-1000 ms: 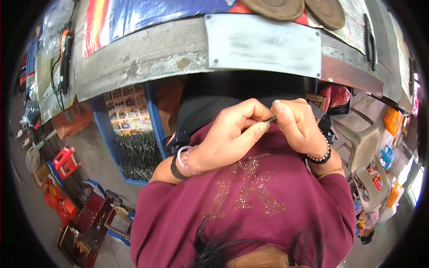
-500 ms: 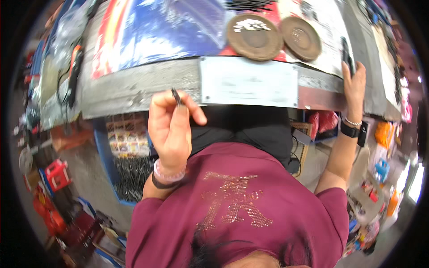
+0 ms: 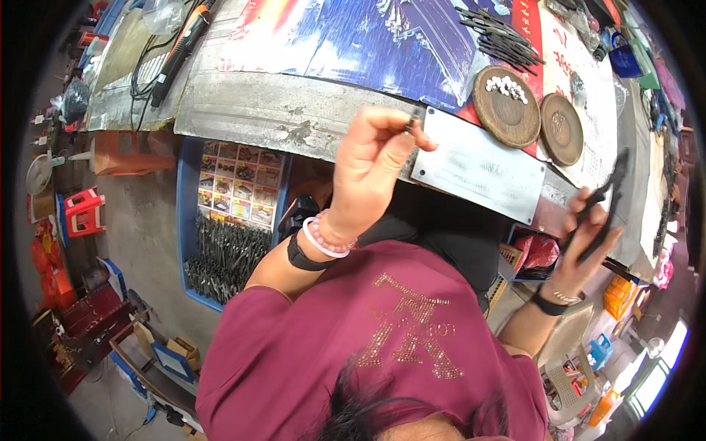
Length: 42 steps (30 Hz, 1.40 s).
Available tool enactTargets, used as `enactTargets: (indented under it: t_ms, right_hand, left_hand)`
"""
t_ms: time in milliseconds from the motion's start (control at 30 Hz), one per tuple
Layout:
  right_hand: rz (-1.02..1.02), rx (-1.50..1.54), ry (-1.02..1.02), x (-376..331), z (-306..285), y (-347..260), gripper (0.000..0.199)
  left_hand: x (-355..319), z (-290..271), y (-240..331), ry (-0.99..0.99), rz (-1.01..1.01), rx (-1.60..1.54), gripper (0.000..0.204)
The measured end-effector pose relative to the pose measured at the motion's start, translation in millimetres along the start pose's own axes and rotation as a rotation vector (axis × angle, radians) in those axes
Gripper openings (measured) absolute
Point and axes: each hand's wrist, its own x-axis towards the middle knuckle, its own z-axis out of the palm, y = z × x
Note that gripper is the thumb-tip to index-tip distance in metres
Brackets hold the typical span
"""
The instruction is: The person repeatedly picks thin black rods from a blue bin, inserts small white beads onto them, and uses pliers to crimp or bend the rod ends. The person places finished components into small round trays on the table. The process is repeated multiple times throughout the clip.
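Note:
My left hand (image 3: 368, 165) is raised at the table's front edge, its thumb and fingers pinching a small dark piece (image 3: 414, 121) whose kind I cannot make out. Under those fingertips lies the left end of a white rectangular plate (image 3: 478, 173) with dark studs at its corners. At the right, my right hand (image 3: 585, 246) is wrapped around a black two-handled tool (image 3: 618, 184), which looks like pliers. Beyond the plate stands a round brown dish (image 3: 507, 126) holding small white pieces. Beside it is a second brown dish (image 3: 562, 136).
Thin black strips (image 3: 504, 40) lie in a pile behind the dishes. A black and orange corded tool (image 3: 180, 55) rests at the table's left. Below the table, a blue-framed bin (image 3: 188, 220) holds many dark strips. A red stool (image 3: 84, 213) stands on the floor at left.
The view has turned, so the table appears tilted. My left hand has moved right to the white plate with the dark piece. My right hand has brought the black tool nearer the table's front edge.

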Motion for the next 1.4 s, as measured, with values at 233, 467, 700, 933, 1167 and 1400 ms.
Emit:
enactTargets:
  t_ms: [233,467,700,933,1167,1400]
  right_hand:
    - [0.171,-0.244,-0.243,-12.8,125.8,44.2,0.014]
    - [-0.315,-1.403,-0.572,13.5,176.9,39.6,0.018]
    - [-0.309,-1.746,-0.663,13.1,196.2,19.5,0.019]
    - [-0.311,-1.825,-0.735,18.1,201.6,19.1,0.014]
    - [-0.324,-1.663,-0.682,18.5,186.9,25.8,0.020]
    - [-0.277,-1.498,-0.172,5.8,117.8,-0.7,0.017]
  left_hand:
    - [7.4,-1.9,-16.2,-0.052,0.015,0.114,0.013]
    - [7.3,-6.4,-13.4,-0.036,-0.001,0.029,0.010]
    - [11.1,-8.8,-14.9,-0.028,0.015,0.068,0.010]
    - [9.9,-6.7,-14.8,-0.017,-0.009,0.053,0.010]
    - [6.3,-5.8,-15.0,-0.011,-0.042,0.028,0.008]
    - [2.1,-3.8,-6.2,0.087,-0.024,-0.050,0.011]
